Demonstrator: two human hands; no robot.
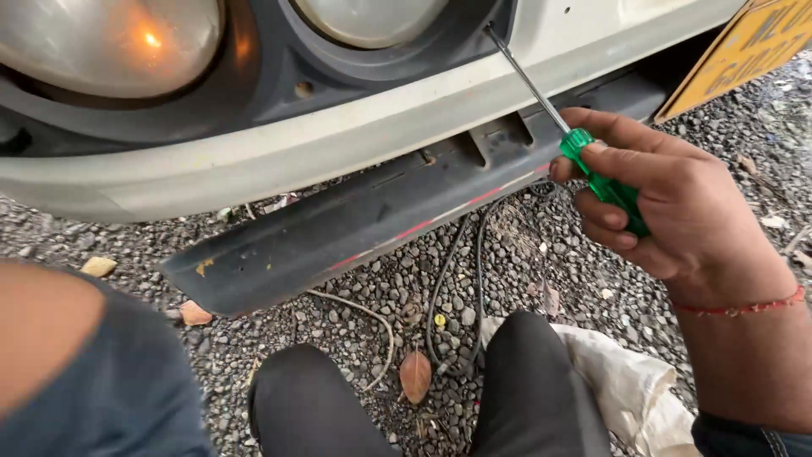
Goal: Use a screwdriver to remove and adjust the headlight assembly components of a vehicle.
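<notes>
My right hand [668,199] grips a screwdriver with a clear green handle [605,182]. Its thin metal shaft [524,76] runs up and left, and the tip touches the dark headlight surround near the lower edge of a round lamp [368,17]. A second round headlamp [110,42] glows orange at the top left. Under the lamps runs the vehicle's pale bumper [338,135], with a dark bar [364,220] hanging tilted below it. My left hand is out of view; only a bare upper arm and grey sleeve [93,372] show at the bottom left.
Grey gravel [550,271] covers the ground. Black and pale cables [461,279] trail down from the bumper onto the stones. My knees in dark trousers [423,406] are at the bottom centre, with a whitish cloth [626,381] beside them. A yellow plate [744,51] sits at the top right.
</notes>
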